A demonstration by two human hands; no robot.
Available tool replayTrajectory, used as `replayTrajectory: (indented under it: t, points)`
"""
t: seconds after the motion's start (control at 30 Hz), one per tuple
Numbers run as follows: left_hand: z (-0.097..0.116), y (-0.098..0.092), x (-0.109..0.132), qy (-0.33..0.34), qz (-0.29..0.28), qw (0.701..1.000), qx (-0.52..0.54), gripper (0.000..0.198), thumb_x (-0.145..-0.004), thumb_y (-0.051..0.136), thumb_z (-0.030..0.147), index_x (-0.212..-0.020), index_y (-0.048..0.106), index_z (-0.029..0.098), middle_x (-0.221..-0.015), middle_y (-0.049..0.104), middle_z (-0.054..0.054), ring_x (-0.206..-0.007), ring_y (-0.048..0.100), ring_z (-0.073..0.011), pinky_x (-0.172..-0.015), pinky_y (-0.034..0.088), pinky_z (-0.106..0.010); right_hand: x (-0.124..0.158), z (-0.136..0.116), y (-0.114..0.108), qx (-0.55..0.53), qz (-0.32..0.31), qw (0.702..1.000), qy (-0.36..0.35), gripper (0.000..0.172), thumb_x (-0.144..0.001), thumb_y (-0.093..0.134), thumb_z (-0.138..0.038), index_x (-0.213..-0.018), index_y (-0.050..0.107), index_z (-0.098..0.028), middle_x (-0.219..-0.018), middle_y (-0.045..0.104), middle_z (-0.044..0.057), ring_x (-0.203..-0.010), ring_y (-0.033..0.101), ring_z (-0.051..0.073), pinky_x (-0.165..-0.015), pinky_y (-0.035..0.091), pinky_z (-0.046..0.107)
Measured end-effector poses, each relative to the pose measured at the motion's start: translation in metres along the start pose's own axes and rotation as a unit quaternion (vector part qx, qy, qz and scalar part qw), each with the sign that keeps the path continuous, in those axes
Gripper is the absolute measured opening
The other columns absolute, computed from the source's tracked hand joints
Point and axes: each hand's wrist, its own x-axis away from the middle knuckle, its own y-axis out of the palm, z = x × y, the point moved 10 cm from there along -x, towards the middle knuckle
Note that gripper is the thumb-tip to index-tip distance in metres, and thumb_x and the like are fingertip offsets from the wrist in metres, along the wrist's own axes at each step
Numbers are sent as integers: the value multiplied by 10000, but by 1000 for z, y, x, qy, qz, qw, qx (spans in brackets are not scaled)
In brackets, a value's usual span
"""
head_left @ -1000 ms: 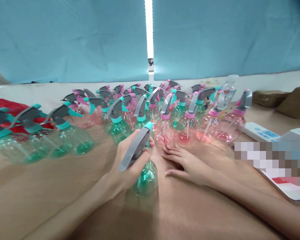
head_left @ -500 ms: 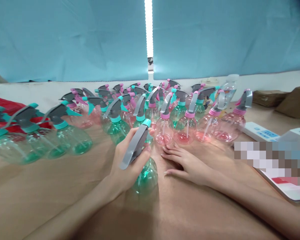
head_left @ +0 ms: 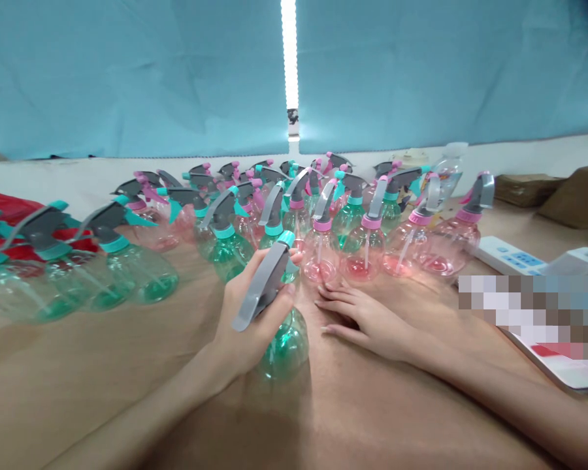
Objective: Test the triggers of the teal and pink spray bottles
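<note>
My left hand (head_left: 247, 320) is wrapped round the neck of a green spray bottle (head_left: 287, 349) with a grey and teal trigger head, which stands upright on the table. Its neck is mostly hidden by my fingers. My right hand (head_left: 365, 321) lies flat on the tabletop with fingers spread, holding nothing. Just beyond its fingertips stands a pink spray bottle (head_left: 321, 258), with another pink spray bottle (head_left: 363, 254) beside it. A green spray bottle (head_left: 230, 251) stands behind my left hand.
Several spray bottles, green and pink, fill the table's back, with more green spray bottles (head_left: 144, 274) at left beside red plastic (head_left: 10, 209). On the right are a white power strip (head_left: 512, 258), brown cardboard (head_left: 575, 196) and a partly blurred-out flat item (head_left: 573, 365). A clear bottle (head_left: 451, 166) stands behind.
Almost nothing differs. The view has shifted very slightly, while both hands and the held spray bottle keep their places.
</note>
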Motion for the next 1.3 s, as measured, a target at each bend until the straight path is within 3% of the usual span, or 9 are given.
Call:
replayTrajectory:
  t: [0.33,0.63,1.3]
  points:
    - [1,1,-1,13,-2,1000,-7,282,-870,540,282,-1147,592,267,-707,562,30,-535,455,-131,-581,427,-303,-1,1,1,11,-7,1000,1,516,-961,494,-522,-1328,591,-173,-1401,568,131,-1335,477,290,-1103,387,509]
    - [-2,2,1,10,-5,1000,10,257,-861,558,255,-1115,590,270,-656,467,48,-509,381,-120,-554,386,-290,0,1,2,16,-9,1000,1,512,-962,490,-525,-1327,589,-179,-1393,576,126,-1329,485,285,-1097,398,498]
    - [3,1,-1,20,-5,1000,21,273,-829,545,214,-1099,580,240,-726,477,46,-588,425,-120,-605,375,-292,1,3,4,27,-1,1000,-6,492,-968,497,-493,-1341,575,-182,-1380,588,118,-1328,486,290,-1104,393,511]
